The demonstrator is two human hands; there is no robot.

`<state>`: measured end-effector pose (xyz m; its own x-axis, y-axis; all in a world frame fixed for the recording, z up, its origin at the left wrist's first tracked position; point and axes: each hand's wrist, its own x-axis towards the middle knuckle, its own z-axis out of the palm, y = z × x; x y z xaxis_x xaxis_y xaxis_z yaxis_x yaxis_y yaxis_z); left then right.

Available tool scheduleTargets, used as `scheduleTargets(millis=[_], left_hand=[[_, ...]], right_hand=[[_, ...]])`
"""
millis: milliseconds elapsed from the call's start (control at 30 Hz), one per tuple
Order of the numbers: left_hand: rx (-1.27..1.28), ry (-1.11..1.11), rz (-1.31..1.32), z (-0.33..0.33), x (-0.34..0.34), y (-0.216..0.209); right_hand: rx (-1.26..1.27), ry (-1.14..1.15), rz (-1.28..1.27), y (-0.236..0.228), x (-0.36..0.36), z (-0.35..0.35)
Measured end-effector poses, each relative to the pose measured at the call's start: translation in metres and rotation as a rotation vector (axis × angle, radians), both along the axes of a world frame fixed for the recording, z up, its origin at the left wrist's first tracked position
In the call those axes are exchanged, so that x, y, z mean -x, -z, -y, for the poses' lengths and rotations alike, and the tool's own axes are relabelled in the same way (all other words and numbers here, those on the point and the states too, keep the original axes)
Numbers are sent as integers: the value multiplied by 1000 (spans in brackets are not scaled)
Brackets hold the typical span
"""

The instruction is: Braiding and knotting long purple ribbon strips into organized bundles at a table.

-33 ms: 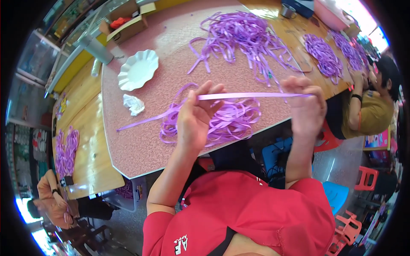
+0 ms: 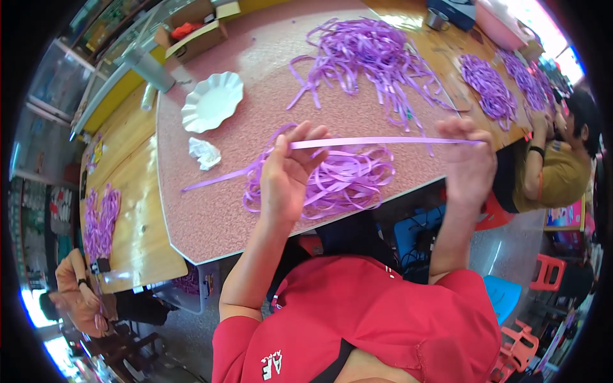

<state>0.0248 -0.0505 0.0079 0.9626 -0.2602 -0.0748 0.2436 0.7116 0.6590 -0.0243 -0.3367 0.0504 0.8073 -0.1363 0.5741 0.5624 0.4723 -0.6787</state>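
A purple ribbon is stretched nearly level between my two hands above the table. My left hand pinches one end between thumb and forefinger, its other fingers loosely curled upward. The far end runs into the closed fingers of my right hand, which are slightly blurred. Beneath and between the hands lies a loose coil of purple ribbon, partly hidden by my left hand. One ribbon tail reaches out left from it across the pink tabletop.
A larger purple ribbon heap lies farther back. On the left are a white scalloped dish, crumpled white paper, a grey bottle and a cardboard box. One person sits at right, another at left.
My hands have drawn slightly farther apart, the right one moving right with the ribbon still taut. The whole view has shifted a little.
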Motion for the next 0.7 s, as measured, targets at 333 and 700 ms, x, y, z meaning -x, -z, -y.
scheduleTargets(millis=[333,700], left_hand=[[-492,-389,22,-127,-23,41],[-1025,-412,413,-87,-3,5]], right_hand=[[-494,18,-281,76,-13,159],[11,216,-383,40,-33,121]])
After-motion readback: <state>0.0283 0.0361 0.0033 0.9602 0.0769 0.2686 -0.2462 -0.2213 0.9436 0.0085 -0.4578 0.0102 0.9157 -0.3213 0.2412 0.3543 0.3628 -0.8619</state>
